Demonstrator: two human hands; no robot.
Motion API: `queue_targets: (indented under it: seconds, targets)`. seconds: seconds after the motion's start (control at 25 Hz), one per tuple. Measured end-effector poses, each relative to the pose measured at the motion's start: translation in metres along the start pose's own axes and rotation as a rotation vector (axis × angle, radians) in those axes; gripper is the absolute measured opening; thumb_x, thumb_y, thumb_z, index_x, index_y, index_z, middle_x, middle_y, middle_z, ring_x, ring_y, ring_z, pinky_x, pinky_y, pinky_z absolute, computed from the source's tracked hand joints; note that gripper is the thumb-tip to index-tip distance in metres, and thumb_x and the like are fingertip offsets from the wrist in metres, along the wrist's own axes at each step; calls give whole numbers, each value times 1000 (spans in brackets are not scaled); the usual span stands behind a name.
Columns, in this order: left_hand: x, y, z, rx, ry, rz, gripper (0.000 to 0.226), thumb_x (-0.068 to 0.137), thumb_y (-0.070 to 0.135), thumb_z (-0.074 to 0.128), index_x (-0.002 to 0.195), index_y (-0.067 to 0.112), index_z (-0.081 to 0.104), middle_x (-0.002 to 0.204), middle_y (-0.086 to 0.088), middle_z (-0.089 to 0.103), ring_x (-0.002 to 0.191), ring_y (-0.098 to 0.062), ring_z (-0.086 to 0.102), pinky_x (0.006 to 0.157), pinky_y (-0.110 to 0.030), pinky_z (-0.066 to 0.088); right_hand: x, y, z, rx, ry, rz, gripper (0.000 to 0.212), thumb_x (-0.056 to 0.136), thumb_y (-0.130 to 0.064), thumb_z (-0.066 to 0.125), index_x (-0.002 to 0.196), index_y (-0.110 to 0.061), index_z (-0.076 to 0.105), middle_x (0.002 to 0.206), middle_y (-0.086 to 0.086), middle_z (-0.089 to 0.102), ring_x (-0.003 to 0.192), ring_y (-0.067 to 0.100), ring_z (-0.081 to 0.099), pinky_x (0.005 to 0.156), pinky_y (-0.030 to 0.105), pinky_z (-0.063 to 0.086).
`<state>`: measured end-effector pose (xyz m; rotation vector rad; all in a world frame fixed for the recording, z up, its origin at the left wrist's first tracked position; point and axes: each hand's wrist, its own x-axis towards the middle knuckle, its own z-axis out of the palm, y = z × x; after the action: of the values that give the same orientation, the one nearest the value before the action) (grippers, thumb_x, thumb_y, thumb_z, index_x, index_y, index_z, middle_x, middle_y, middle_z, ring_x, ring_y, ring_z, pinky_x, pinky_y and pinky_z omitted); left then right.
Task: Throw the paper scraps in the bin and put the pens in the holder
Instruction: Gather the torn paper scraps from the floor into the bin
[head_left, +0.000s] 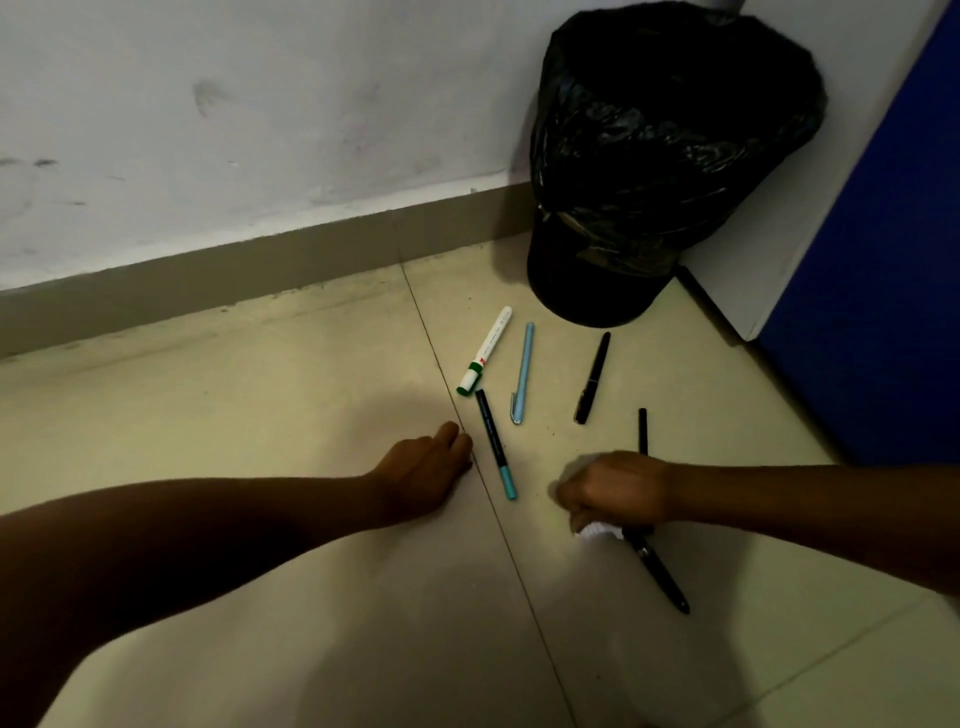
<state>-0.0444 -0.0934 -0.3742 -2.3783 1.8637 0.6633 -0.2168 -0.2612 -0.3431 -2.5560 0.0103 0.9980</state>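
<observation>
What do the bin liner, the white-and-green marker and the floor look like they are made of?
Bin liner: thin glossy black plastic film, judging by its crinkles and glints. White-and-green marker: probably smooth hard plastic, with a printed white barrel and green cap. Floor: likely glazed ceramic tile, pale and slightly sheeny, with a straight joint line.
</observation>
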Motion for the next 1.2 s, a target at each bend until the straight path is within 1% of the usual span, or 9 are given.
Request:
queue_targets:
  seconds: [0.12,0.28,0.4,0.6,0.72,0.84,1.0,1.12,1.2]
  targets:
    - [-7,-4,3,8,31,-15,37,97,36,28,118,6,37,117,-15,46,74,-24,54,59,-29,40,5,3,-18,68,146,-21,17,90,-23,54,82,-8,56,84,17,62,77,27,58,69,33,48]
    - [-16,-15,5,68,77,37,71,82,69,23,117,9,39,113,-13,48,69,-18,49,54,-24,36,8,4,-49,210,447,-7,23,85,-23,62,70,-22,45,67,-1,55,62,13,51,61,29,41]
    - [-15,-13,-2,174,-44,64,45,94,44,32,122,9,36,122,-14,44,82,-24,55,63,-29,40,11,0,-64,237,487,-22,30,85,-21,63,66,-29,41,63,-14,46,62,11,49,61,27,40]
    - [-7,-6,-13,182,-111,85,34,96,28,35,121,5,37,121,-17,45,85,-27,56,66,-28,40,7,10,-64,228,423,6,22,88,-21,57,71,-18,44,72,-4,46,71,14,47,65,24,37]
    - [-2,20,-19,-243,77,114,13,96,20,38,99,10,44,94,-11,52,71,-18,48,64,-25,37,-16,36,-42,287,294,98,31,87,-15,57,65,-26,38,67,-7,50,64,7,49,58,15,37]
    - [20,56,-33,-626,301,164,25,92,15,36,70,26,35,62,7,41,54,-1,42,54,-9,33,-42,54,-11,621,339,151,29,81,-8,65,79,-26,43,85,10,57,77,23,57,69,34,49]
    - [54,94,-71,-884,523,121,29,89,13,34,62,24,35,55,7,36,49,1,40,49,-8,31,-69,65,18,624,348,216,33,71,-7,75,79,-24,48,84,10,62,77,26,62,74,44,51]
    - [71,102,-103,-966,682,183,24,85,25,33,61,24,37,55,5,35,48,0,39,47,-12,29,-68,64,42,507,235,261,39,68,-15,78,69,-29,42,70,-5,53,70,13,53,72,40,49]
    - [82,105,-125,-1051,806,210,34,81,34,32,62,7,43,57,-5,37,51,-4,33,48,-17,27,-62,58,53,452,260,252,39,70,-23,76,65,-34,39,68,-9,50,72,14,53,65,33,44]
